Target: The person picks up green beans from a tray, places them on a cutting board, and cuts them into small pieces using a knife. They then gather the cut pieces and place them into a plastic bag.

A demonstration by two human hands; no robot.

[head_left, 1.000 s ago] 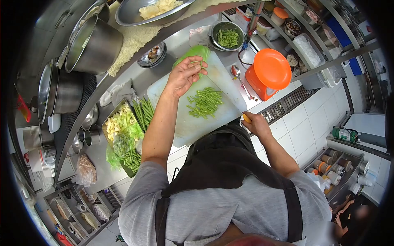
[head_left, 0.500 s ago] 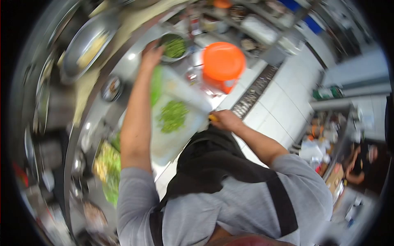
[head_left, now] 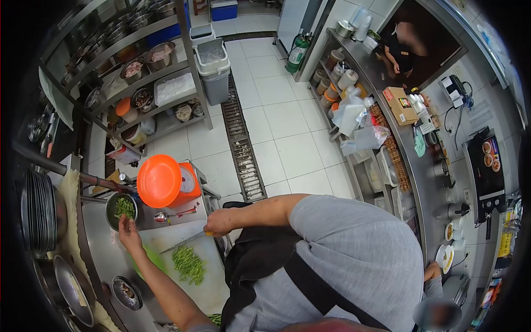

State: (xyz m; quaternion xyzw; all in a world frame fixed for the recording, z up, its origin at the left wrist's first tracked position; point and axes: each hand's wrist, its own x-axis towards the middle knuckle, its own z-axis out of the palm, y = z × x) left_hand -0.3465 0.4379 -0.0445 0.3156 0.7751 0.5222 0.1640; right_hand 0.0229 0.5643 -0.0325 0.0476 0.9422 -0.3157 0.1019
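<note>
"Along the lower left of the view runs a steel counter (head_left: pixel 99 260). What takes up the most room on it?"

"A pale cutting board (head_left: pixel 215 293), close to the front of the person's dark apron (head_left: pixel 254 252)."

"And next in size?"

"An orange scale (head_left: pixel 192 185) bearing a round orange plate (head_left: pixel 157 180), just past the board's far edge. Near it stands a deep bowl (head_left: pixel 112 217), part filled with chopped greens (head_left: pixel 125 206)."

"Where do the other cut pieces lie?"

"In a loose heap of green stalks (head_left: pixel 188 266), around the middle of the board. By the left forearm shows something bright green (head_left: pixel 156 259), partly hidden; I can't tell what it is."

"How about the hands?"

"The right hand (head_left: pixel 220 222) is closed around the handle of a knife (head_left: pixel 185 242) at the board's far corner. The blade points across the board, its tip near the heap; whether it touches the surface, I can't say. The left hand (head_left: pixel 129 232) is at the near rim of the bowl, fingers bent toward the greens. I can't tell whether they pinch anything."

"Anything smaller?"

"A metal spoon (head_left: pixel 161 217), between the scale and the board."
</note>
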